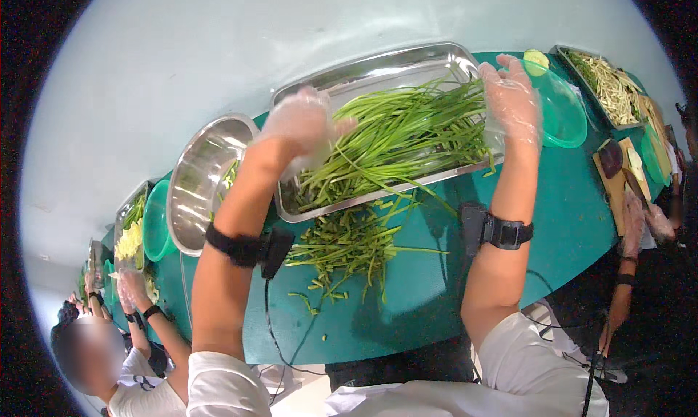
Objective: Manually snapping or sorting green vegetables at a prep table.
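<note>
A steel tray (363,66) holds a heap of long green chive-like stalks (414,119), with short cut pieces at its left end. My left hand (302,119), in a clear plastic glove, is over the tray's left end. It is slightly blurred, with one finger stretched towards the stalks. At the right end, my gloved right hand (513,101) covers part of the tray's rim. Its fingers are apart and lightly bent, and whether they touch the rim is unclear. Cut green stalks (345,250) lie on the table just in front of the tray.
A steel bowl (190,191) and a green basin (156,224) stand on the green table (429,308) at left. Another green basin (563,115) is at right, near a tray of pale shreds (614,90). Other people work on both sides. Cables hang from my wrist bands.
</note>
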The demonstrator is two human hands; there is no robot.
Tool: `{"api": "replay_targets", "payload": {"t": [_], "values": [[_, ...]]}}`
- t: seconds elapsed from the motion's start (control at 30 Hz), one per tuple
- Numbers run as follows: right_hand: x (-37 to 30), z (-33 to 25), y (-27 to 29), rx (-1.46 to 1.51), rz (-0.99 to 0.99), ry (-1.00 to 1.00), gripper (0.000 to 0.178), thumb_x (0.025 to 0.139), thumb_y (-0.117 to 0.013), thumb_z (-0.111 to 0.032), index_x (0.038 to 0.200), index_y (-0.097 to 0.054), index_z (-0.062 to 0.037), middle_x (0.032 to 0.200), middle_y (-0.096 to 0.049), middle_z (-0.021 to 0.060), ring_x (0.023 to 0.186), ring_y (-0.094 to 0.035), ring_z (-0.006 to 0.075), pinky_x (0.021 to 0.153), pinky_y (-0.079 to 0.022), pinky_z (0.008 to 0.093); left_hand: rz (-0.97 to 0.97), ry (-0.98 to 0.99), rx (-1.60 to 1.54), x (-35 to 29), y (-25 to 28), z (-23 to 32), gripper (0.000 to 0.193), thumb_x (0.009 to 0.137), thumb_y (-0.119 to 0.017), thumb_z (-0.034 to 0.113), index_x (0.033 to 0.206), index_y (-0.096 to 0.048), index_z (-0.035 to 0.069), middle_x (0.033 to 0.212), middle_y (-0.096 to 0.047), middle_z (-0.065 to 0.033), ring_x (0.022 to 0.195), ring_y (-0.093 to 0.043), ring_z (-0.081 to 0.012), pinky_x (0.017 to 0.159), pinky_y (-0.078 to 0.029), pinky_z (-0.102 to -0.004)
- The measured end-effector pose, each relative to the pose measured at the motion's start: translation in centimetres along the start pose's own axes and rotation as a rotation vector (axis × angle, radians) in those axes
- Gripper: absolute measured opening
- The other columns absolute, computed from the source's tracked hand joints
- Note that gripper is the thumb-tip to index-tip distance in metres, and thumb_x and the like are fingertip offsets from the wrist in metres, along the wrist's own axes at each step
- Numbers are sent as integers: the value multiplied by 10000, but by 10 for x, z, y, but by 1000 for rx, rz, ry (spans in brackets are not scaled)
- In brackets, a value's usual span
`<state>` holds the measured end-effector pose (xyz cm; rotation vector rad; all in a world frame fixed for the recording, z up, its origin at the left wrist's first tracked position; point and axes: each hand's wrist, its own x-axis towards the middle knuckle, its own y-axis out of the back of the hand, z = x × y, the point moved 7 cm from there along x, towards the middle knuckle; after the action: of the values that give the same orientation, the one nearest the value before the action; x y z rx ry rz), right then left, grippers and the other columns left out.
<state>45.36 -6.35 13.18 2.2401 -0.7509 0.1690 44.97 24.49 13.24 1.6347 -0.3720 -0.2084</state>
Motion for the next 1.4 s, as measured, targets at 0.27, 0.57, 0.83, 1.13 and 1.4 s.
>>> {"api": "replay_targets", "payload": {"t": [0.27,0.57,0.83,1.13,1.4], "values": [[-13,-21,15,248,145,45,427,820,-592,-365,1121,-633,-65,1064,-682,162,1000,-641,352,901,-479,409,-78,38,71,116,-146,-95,223,803,-584,163,892,-715,6,972,-661,-248,955,-658,-366,853,-515,-470],[-5,-18,20,264,114,39,408,820,-576,-367,1085,-655,-68,1044,-683,172,977,-651,346,879,-488,400,-273,-97,-14,126,-118,-50,315,773,-590,270,914,-719,20,1011,-651,-241,973,-633,-371,879,-490,-421],[-9,-26,14,277,84,74,389,822,-589,-360,1064,-662,-65,1014,-683,182,964,-652,341,869,-489,394,-316,-99,69,125,-121,-46,293,796,-517,149,953,-699,-19,1056,-648,-227,1025,-621,-340,924,-472,-421],[-6,-24,13,330,75,105,364,824,-602,-345,1037,-668,-58,1010,-684,173,951,-654,321,860,-488,390,-118,-178,-69,127,-123,-48,285,822,-549,225,944,-695,13,1028,-651,-230,1022,-618,-347,912,-475,-429],[-3,-23,14,372,78,145,350,826,-599,-342,984,-676,-38,964,-685,180,913,-658,323,824,-495,386,49,93,-174,128,-81,-70,301,872,-558,274,959,-676,11,975,-667,-209,938,-643,-356,847,-493,-433]]}}
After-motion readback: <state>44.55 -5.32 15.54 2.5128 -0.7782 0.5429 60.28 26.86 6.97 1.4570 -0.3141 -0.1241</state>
